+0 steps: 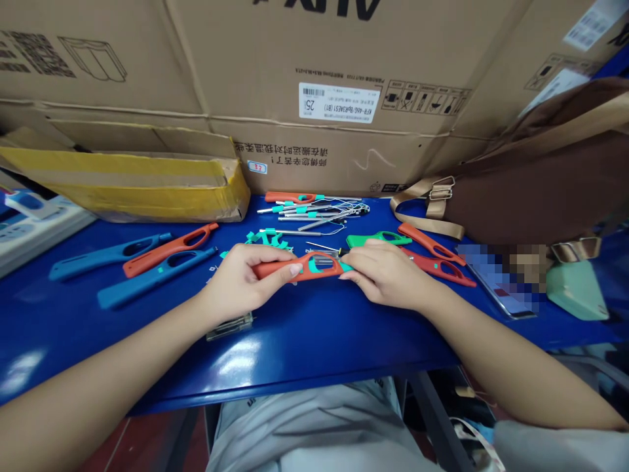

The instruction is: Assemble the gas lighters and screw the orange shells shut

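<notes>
An orange lighter body [319, 265] with an oval opening and teal parts lies level between my hands, above the front middle of the table. My left hand [240, 278] is closed round its left end, the thumb along its side. At the other end my right hand [388, 272] pinches the teal tip; what else its fingers cover is hidden. Just behind are loose teal pieces [270, 240] and a thin metal rod [322, 246]. Metal lighter tubes with wires [309, 216] lie farther back, beside another orange lighter [289, 196].
Blue casings [152, 278] and an orange casing [170, 250] lie left. Green [378, 240] and red casings [442, 269] lie right, near a phone [501, 285] and a brown bag [550, 170]. A yellow-taped box [187, 187] stands back left before a large cardboard wall [275, 85].
</notes>
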### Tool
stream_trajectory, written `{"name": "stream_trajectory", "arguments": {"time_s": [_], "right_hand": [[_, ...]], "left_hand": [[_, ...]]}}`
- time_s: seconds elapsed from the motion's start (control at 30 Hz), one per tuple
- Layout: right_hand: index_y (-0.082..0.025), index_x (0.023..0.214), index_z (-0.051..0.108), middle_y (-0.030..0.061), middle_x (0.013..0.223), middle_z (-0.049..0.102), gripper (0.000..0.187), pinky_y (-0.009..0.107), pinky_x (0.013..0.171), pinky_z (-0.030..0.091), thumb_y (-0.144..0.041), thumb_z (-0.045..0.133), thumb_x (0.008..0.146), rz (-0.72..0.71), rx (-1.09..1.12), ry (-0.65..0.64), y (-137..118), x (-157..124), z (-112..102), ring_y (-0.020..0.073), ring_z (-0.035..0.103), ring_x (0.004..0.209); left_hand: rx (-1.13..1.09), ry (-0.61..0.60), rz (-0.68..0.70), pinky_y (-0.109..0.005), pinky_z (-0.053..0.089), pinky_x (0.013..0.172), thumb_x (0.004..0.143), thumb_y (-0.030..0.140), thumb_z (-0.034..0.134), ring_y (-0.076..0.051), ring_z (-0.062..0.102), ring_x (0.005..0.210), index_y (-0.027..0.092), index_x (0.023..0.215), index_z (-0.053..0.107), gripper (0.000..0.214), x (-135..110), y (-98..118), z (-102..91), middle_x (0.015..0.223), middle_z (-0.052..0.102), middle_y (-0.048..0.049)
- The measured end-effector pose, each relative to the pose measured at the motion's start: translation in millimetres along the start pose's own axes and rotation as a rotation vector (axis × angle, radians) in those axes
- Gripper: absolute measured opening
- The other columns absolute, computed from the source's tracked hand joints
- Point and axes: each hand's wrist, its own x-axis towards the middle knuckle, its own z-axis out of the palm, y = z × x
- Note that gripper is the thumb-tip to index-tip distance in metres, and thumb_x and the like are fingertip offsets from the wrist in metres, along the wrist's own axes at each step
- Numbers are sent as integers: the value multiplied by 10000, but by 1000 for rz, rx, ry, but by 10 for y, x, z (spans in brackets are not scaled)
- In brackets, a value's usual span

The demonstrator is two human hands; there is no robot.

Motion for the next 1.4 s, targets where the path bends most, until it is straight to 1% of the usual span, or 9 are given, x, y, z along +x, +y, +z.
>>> {"name": "stream_trajectory", "arguments": {"time_s": [0.17,0.33,0.57,0.7,0.8,0.93,1.2,1.3,1.4], "right_hand": [[-158,1050,684,113,980,756,271,349,808,480,-343,487,1047,27,6,59,56,-19,-76,220,669,858],[-143,1062,698,126,952,755,232,354,829,519,-297,529,1027,-54,2,164,76,-36,-64,235,688,888],[-214,860,601,30,795,684,125,286,616,423,-292,591,957,218,105,-183,17,-46,-214,186,628,702],[-219,798,575,20,750,670,162,284,597,414,-305,613,929,168,67,-199,78,-56,-271,182,617,672],[-199,993,674,80,948,754,269,331,741,518,-459,610,964,70,111,-114,49,-38,-239,232,703,864],[-168,1144,699,120,1103,775,319,345,844,559,-409,525,1027,-2,213,-8,-94,2,-140,235,733,984],[-184,938,745,64,938,806,263,265,751,549,-258,510,1030,122,387,80,-95,26,-48,171,747,810],[-198,936,740,48,931,798,240,260,740,530,-299,539,1021,170,449,15,-68,48,-75,163,731,802],[-195,955,725,49,923,777,265,275,749,510,-348,523,1031,223,461,-57,-22,61,-101,167,705,813]], "left_hand": [[90,48,84,-253,539,673,887,366,713,-179,706,737,142,961,782,246,-8,18,15,876,792,-65],[37,37,42,-235,507,615,895,366,709,-154,675,682,146,940,779,235,-22,8,40,815,770,-44],[52,64,56,-280,562,781,828,377,795,-192,730,841,165,986,781,265,21,-1,-18,960,791,-61],[-30,81,147,-269,583,827,849,324,789,-192,746,898,176,1008,796,217,6,45,-50,996,805,-61],[-24,43,195,-267,587,825,831,295,814,-187,753,863,185,976,808,182,-25,67,-15,970,814,-52],[-67,-35,120,-282,599,783,820,312,821,-199,756,829,190,947,814,175,-49,71,63,945,817,-51],[-400,-207,-198,-251,632,673,986,446,582,-167,753,677,139,932,766,362,-20,98,105,755,790,-63],[-395,-230,-216,-258,631,663,988,429,582,-165,743,652,134,971,766,348,-7,78,91,741,786,-62],[-273,-289,-124,-293,629,734,962,369,633,-187,750,758,154,1066,779,281,-4,40,64,845,799,-66]]}}
